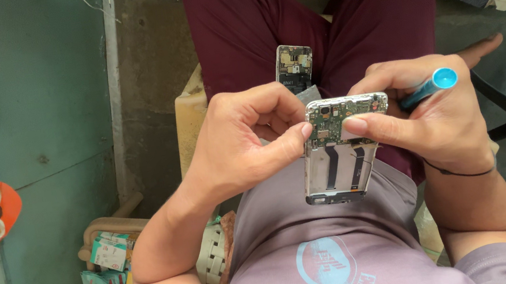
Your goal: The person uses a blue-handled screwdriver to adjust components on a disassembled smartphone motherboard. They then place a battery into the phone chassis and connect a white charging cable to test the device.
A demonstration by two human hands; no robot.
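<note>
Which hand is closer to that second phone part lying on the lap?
Left. The left hand sits just beside the loose phone part on the lap, nearly touching it. The right hand, holding a blue-handled tool, is farther off.

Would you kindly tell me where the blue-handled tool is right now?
In the head view, the blue-handled tool sits in the right hand, right of the opened phone.

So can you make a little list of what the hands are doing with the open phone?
Left hand: thumb pressing the opened phone near its circuit board
Right hand: thumb on the board, also gripping a blue-handled tool
Phone: back off, two dark ribbon cables showing
Lap: another phone part on maroon trousers
</note>
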